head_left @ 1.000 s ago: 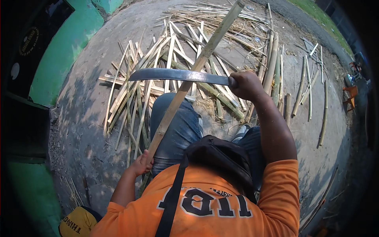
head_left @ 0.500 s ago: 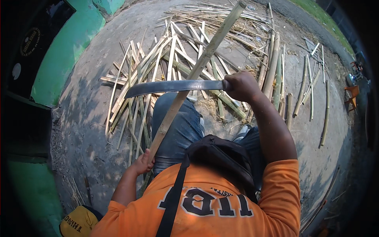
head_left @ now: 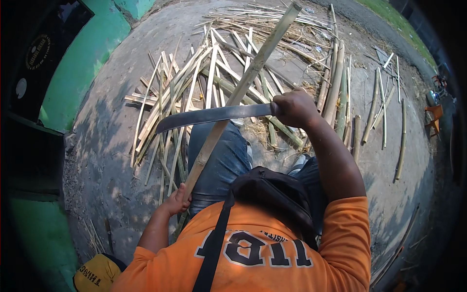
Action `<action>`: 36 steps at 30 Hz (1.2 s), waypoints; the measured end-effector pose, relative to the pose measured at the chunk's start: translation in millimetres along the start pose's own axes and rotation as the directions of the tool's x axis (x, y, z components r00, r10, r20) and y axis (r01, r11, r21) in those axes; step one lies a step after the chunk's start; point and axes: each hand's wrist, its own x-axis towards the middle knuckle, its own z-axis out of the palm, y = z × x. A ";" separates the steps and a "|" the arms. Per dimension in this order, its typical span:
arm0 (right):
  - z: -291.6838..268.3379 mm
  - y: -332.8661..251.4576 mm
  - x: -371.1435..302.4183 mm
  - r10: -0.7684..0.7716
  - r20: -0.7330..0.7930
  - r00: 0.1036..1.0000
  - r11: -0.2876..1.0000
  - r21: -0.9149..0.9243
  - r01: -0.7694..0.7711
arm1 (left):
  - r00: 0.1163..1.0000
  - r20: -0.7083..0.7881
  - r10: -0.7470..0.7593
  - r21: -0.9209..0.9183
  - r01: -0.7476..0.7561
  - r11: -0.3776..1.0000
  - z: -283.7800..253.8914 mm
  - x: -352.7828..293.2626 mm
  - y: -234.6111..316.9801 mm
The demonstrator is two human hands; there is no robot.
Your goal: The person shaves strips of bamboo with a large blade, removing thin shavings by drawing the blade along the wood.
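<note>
A long split bamboo strip [head_left: 253, 73] slants from low on my left side up to the far middle, passing over my left thigh. Its near end is gripped by my left hand [head_left: 176, 201], fingers closed round it. My right hand [head_left: 295, 108] is wrapped round the handle of a machete [head_left: 214, 115]. The broad dark blade points left and lies across the strip at about its middle, above my left knee. The lower tail of the strip disappears beside my body.
Ahead lies a loose heap of split bamboo strips [head_left: 199, 73]. Whole bamboo poles [head_left: 334, 82] rest to its right, with shorter pieces [head_left: 401, 141] farther right. A green wall [head_left: 80, 68] stands at left; a yellow and black bag [head_left: 98, 273] sits at lower left. A black bag [head_left: 272, 194] hangs at my waist.
My right hand and the machete have shifted slightly nearer to me along the strip, the handle dropping a little. My left hand and the bamboo strip stay almost where they were.
</note>
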 end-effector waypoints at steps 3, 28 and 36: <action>3.2 -1.4 0.6 -0.012 0.037 0.999 0.999 -0.032 0.013 | 1.000 0.000 0.017 0.009 -0.017 1.000 -1.6 0.2 1.6; 16.2 -5.1 -1.0 -0.031 0.025 0.999 0.998 0.055 0.030 | 0.999 0.039 -0.027 -0.043 0.028 0.999 1.1 1.7 -1.3; 17.6 4.0 1.6 0.267 0.061 0.962 0.964 -0.002 -0.267 | 0.998 0.007 -0.054 -0.067 0.055 0.996 3.5 -2.4 4.4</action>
